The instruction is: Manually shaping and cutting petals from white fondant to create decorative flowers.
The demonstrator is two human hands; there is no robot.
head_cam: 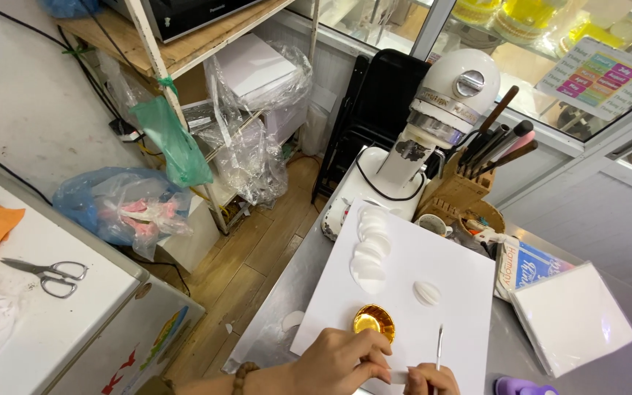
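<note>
The left hand (341, 362) is curling its fingers and pinching something small and white at the bottom of the picture; what the white thing is, is too small to tell. The right hand (431, 379) is sitting just beside it, closed around a thin silver tool (439, 346) that is pointing up and away from the hands. Both hands are resting over a big white board (411, 292).

Just above the left hand, a shiny gold cup (374, 322) is lying on the board. A little farther up from the right hand, a small white ruffled cup (426, 293) is sitting alone. Farther away, above the gold cup, a row of white round pieces (371, 247) is lying along the board's left edge.

Past the board, a white stand mixer (433, 124) is standing, with a wooden block of knives (469, 183) next to it. Off to the right of the hands, a white square box (572, 316) is lying on the metal table (276, 300). Far to the left, scissors (49, 273) are lying on a white top
</note>
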